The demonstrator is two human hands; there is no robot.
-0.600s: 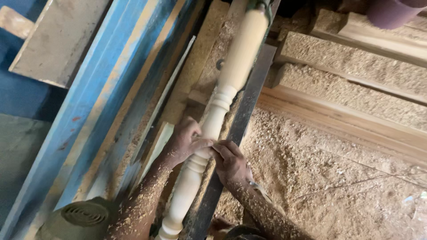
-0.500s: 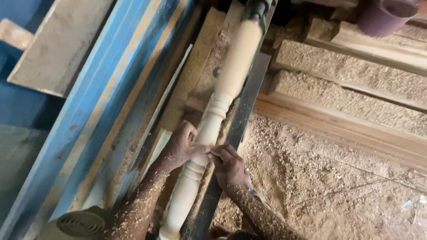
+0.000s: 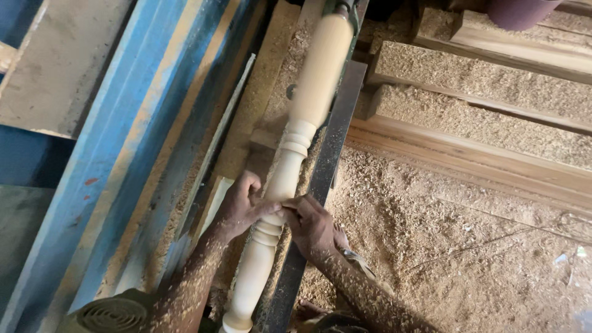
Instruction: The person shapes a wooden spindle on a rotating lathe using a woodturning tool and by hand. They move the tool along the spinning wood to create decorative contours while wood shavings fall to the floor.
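OK, floor (image 3: 468, 246) first: bare ground under a thick layer of tan sawdust and shavings, loose and grainy, filling the lower right.

Blue metal frame (image 3: 132, 142): long painted channel running diagonally on the left, paint scuffed, dust in its grooves.

Timber planks (image 3: 493, 80): 3 or so rough-sawn pieces stacked upper right, flat tops heaped with sawdust, edges square.

Turned wooden spindle (image 3: 308, 105): pale, smooth, round in section, lying along the lathe from top centre down to bottom centre. Upper part is a plain cylinder; mid part has stacked rings and beads, then a narrower swelling stretch toward the lower end.

Dark steel rail (image 3: 330, 154): flat bar just beside the spindle on its right, running parallel to it.

Ribbed grey-green round housing (image 3: 111, 314): bottom left corner, concentric ridges, dusty.

Left hand (image 3: 243, 206): curled against the spindle's left side at the beaded section, fingers bent, thumb pressed on the wood. Forearm coated in sawdust.

Right hand (image 3: 311, 225): closed, fingertips pinched at the same beaded spot from the right, meeting the left thumb. Cannot tell whether it grips anything between them.

Metal wristband (image 3: 357, 262): on the right wrist, shiny.
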